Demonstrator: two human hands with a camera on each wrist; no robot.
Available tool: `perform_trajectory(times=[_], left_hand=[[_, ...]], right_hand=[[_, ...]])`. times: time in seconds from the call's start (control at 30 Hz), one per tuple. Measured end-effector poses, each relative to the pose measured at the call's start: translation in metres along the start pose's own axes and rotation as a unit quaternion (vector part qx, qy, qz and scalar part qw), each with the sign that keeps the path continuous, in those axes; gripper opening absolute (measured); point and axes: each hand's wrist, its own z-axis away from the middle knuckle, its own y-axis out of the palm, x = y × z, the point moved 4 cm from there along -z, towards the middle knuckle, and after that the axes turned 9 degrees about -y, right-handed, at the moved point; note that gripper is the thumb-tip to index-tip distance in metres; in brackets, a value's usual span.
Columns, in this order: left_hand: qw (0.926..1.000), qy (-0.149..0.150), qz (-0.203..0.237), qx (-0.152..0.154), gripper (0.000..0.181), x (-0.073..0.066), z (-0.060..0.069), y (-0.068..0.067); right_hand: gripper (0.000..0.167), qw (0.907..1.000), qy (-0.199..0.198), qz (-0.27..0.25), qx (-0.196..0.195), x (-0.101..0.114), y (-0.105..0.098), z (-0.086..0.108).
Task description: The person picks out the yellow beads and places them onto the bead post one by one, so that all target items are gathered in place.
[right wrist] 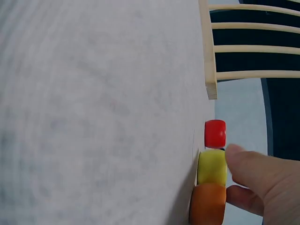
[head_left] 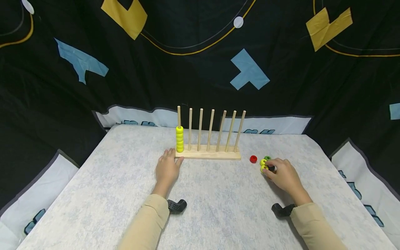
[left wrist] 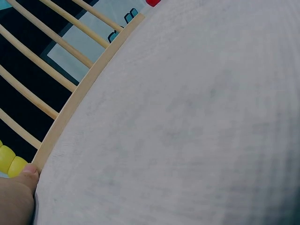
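A wooden bead stand [head_left: 207, 157] with several upright pegs stands at the middle of the table. Yellow beads [head_left: 179, 139] are stacked on its leftmost peg. My left hand [head_left: 167, 168] holds the left end of its base, thumb on the front edge and fingers at the side. To the right, my right hand [head_left: 284, 175] hovers at a group of loose beads, with thumb and forefinger apart at the top of a yellow bead [right wrist: 212, 167]. An orange bead [right wrist: 207, 205] lies beside it. A red bead [head_left: 253, 159] and a green bead [head_left: 267, 158] are close by. Something dark shows between the fingers.
A pale mottled cloth covers the table [head_left: 218, 201]. Behind it hangs a black curtain [head_left: 187, 80] with blue and yellow patches. Dark wrist devices [head_left: 177, 206] sit at both sleeves.
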Motion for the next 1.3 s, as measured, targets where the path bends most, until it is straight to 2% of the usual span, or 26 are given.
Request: perform_trajectory(times=[0.47, 1.03, 1.3], left_hand=[[1.0, -0.002, -0.009, 0.003, 0.068, 0.0, 0.002, 0.0], [1.0, 0.0, -0.005, 0.001, 0.067, -0.001, 0.002, -0.001], [1.0, 0.001, -0.006, 0.001, 0.067, -0.001, 0.001, 0.0]], right_hand=[[0.029, 0.9998, -0.015, 0.016, 0.0, 0.002, 0.006, 0.0], [0.042, 0.9988, 0.027, -0.032, 0.025, 0.005, 0.015, -0.004], [0.039, 0.9984, 0.021, -0.052, -0.011, 0.014, 0.017, -0.01]])
